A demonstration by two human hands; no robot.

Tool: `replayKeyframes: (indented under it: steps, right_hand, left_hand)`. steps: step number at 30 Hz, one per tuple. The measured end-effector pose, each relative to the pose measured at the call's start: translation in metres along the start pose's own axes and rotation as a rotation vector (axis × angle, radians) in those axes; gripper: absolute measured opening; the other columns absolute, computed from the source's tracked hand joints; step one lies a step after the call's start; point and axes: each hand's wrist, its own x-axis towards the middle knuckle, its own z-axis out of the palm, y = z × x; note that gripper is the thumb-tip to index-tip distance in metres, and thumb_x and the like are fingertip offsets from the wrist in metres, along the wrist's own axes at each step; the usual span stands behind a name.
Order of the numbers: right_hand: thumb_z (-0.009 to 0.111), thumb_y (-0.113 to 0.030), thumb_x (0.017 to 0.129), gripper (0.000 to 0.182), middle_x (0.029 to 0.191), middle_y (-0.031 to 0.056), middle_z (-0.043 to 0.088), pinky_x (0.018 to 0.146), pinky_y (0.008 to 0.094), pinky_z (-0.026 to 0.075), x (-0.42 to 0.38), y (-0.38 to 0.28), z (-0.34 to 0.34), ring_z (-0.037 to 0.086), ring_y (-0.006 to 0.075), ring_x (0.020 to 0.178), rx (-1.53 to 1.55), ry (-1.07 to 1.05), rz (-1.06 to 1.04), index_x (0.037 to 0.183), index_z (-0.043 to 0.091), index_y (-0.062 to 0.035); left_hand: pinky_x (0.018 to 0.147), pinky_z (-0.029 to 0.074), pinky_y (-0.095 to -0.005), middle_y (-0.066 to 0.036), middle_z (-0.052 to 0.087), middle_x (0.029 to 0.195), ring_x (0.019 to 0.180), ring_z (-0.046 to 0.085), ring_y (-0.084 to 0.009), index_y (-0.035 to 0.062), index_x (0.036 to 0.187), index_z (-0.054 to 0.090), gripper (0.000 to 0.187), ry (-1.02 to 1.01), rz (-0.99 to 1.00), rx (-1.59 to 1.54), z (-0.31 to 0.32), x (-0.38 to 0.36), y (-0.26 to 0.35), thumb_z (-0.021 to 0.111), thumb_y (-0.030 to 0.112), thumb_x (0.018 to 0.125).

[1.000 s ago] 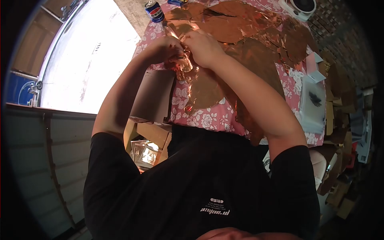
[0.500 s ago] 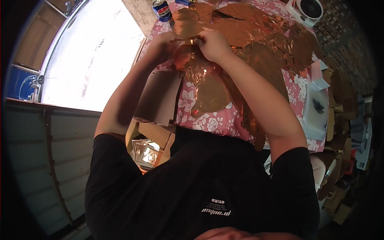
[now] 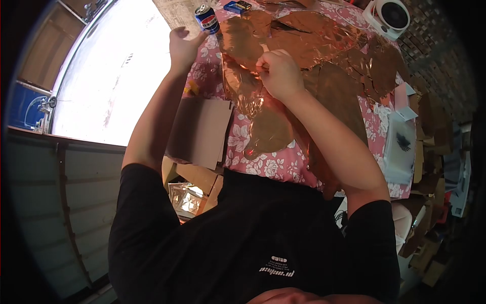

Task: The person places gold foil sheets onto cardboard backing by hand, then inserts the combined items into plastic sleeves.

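Holding its fingers (image 3: 178, 33) wide, the left hand (image 3: 184, 50) is hovering just beside the can (image 3: 207, 22), while the right hand (image 3: 281, 76), fingers bunched, is lying nearest the foil (image 3: 271, 126) spreading ahead and bodyward beneath them, whether pinching it I cannot tell.

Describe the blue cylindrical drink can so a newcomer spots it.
Start at the pink, white-flowered tablecloth. Near its far left corner, just beyond the left hand, find the blue metal can. Unlike the small boxy blue item to its right, it is cylindrical with a red-and-white emblem.
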Motion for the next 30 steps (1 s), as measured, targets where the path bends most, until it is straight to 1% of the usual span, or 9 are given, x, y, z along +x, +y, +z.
replayKeyframes:
  steps: [2, 5, 7, 8, 9, 11, 14, 25, 30]
  right_hand:
    - [0.078, -0.003, 0.082, 0.010, 0.090, 0.0116, 0.073, 0.084, 0.0464, 0.055, -0.003, 0.001, 0.000, 0.068, 0.0358, 0.095, -0.011, -0.011, 0.000, 0.088, 0.070, -0.0047]
    - [0.078, -0.004, 0.083, 0.010, 0.091, 0.0115, 0.073, 0.084, 0.0460, 0.055, -0.003, 0.004, 0.000, 0.068, 0.0357, 0.096, -0.025, -0.017, 0.000, 0.088, 0.070, -0.0046]
    - [0.079, -0.005, 0.083, 0.009, 0.091, 0.0116, 0.073, 0.084, 0.0458, 0.056, -0.004, 0.003, -0.001, 0.068, 0.0356, 0.096, -0.028, -0.014, 0.004, 0.088, 0.070, -0.0046]
    - [0.078, -0.005, 0.084, 0.009, 0.091, 0.0116, 0.073, 0.085, 0.0455, 0.056, -0.005, 0.002, -0.001, 0.069, 0.0355, 0.097, -0.012, -0.015, 0.017, 0.087, 0.070, -0.0046]
    - [0.078, -0.005, 0.084, 0.009, 0.092, 0.0116, 0.074, 0.085, 0.0453, 0.056, -0.005, 0.000, -0.002, 0.069, 0.0354, 0.097, 0.002, -0.014, 0.030, 0.086, 0.070, -0.0046]
    - [0.078, -0.004, 0.083, 0.009, 0.093, 0.0115, 0.074, 0.086, 0.0452, 0.056, -0.005, -0.003, -0.004, 0.069, 0.0353, 0.098, 0.008, -0.016, 0.036, 0.086, 0.070, -0.0047]
    - [0.078, -0.002, 0.079, 0.012, 0.093, 0.0112, 0.073, 0.088, 0.0450, 0.055, -0.006, -0.005, -0.010, 0.069, 0.0351, 0.098, 0.026, -0.046, 0.056, 0.086, 0.069, -0.0052]
    - [0.078, 0.004, 0.073, 0.022, 0.100, 0.0098, 0.076, 0.094, 0.0438, 0.056, -0.009, -0.007, -0.020, 0.070, 0.0344, 0.106, 0.040, -0.058, 0.072, 0.089, 0.069, -0.0057]
    - [0.079, 0.001, 0.077, 0.018, 0.096, 0.0105, 0.074, 0.088, 0.0441, 0.055, -0.003, -0.005, -0.024, 0.069, 0.0332, 0.098, 0.080, -0.073, 0.068, 0.091, 0.071, -0.0063]
  left_hand:
    - [0.095, 0.059, -0.0383, -0.025, 0.064, 0.138, 0.120, 0.069, -0.0316, -0.0117, 0.148, 0.047, 0.095, 0.074, -0.006, 0.026, 0.013, 0.024, -0.010, 0.096, 0.036, 0.083]
    - [0.101, 0.057, -0.0419, -0.032, 0.064, 0.140, 0.123, 0.070, -0.0359, -0.0152, 0.148, 0.045, 0.106, -0.057, -0.088, -0.183, 0.035, 0.056, -0.015, 0.097, 0.043, 0.077]
    - [0.099, 0.059, -0.0399, -0.029, 0.068, 0.138, 0.122, 0.071, -0.0329, -0.0112, 0.148, 0.049, 0.101, -0.050, 0.164, 0.010, 0.043, 0.069, -0.006, 0.098, 0.038, 0.075]
    - [0.097, 0.060, -0.0392, -0.022, 0.074, 0.128, 0.117, 0.074, -0.0292, -0.0047, 0.143, 0.059, 0.088, -0.150, 0.086, 0.039, 0.042, 0.072, -0.003, 0.098, 0.034, 0.074]
    - [0.097, 0.060, -0.0392, -0.022, 0.074, 0.128, 0.117, 0.074, -0.0292, -0.0047, 0.143, 0.059, 0.088, -0.153, 0.091, 0.034, 0.048, 0.079, -0.007, 0.098, 0.034, 0.074]
    - [0.094, 0.061, -0.0399, -0.018, 0.078, 0.119, 0.110, 0.077, -0.0290, -0.0006, 0.134, 0.068, 0.074, -0.077, 0.039, 0.013, 0.059, 0.093, -0.016, 0.097, 0.033, 0.075]
    - [0.094, 0.061, -0.0406, -0.018, 0.079, 0.114, 0.105, 0.078, -0.0296, -0.0018, 0.128, 0.071, 0.070, -0.019, 0.105, -0.011, 0.068, 0.103, -0.013, 0.097, 0.034, 0.074]
    - [0.096, 0.060, -0.0421, -0.021, 0.079, 0.117, 0.109, 0.077, -0.0327, -0.0014, 0.127, 0.071, 0.076, -0.006, 0.107, 0.112, 0.112, 0.167, -0.030, 0.098, 0.040, 0.070]
    - [0.099, 0.059, -0.0420, -0.020, 0.077, 0.123, 0.113, 0.076, -0.0329, 0.0009, 0.135, 0.068, 0.084, -0.009, 0.120, 0.133, 0.125, 0.171, -0.041, 0.099, 0.043, 0.069]
